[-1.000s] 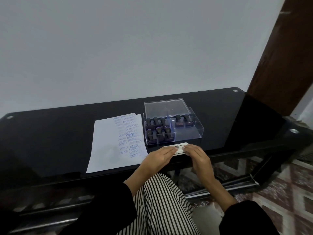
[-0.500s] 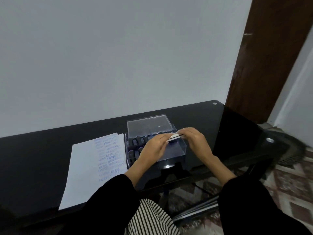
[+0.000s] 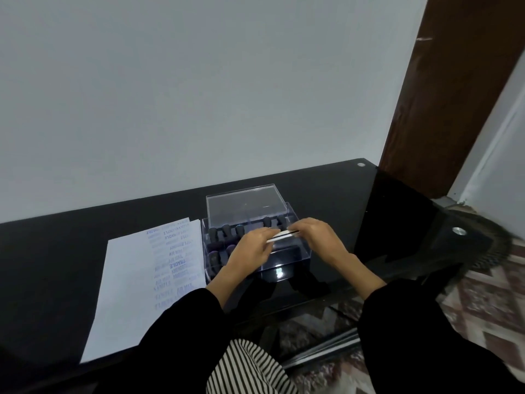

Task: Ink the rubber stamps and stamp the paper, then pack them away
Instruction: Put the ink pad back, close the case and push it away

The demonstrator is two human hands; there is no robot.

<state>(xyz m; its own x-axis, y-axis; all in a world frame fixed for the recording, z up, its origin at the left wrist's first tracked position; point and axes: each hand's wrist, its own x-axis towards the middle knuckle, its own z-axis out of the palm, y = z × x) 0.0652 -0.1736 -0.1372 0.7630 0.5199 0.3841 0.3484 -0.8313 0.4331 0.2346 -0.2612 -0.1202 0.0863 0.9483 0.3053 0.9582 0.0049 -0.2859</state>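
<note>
A black glass table (image 3: 326, 191) stands against a pale wall. On its left part lies a sheet of paper (image 3: 127, 280), flat, its right half covered with blue stamped words, the left half bare. Just beside the paper's right edge sits a clear box (image 3: 287, 258) with see-through walls, open at the top. Its clear lid (image 3: 244, 204) stands tilted up at the back of the box. The left hand (image 3: 250, 251) reaches over the box's left part, the right hand (image 3: 315, 234) over its right part; each grips one end of the pad (image 3: 282, 236), the fingers curled round its edges. The pad, a thin flat case, white with a dark edge, is closed and held level above the right part of the box, clear of the table. Dark stamps (image 3: 227, 229) stand upright in rows in the left part of the box, handles up; two more stand at the back of the right part, just behind the pad
</note>
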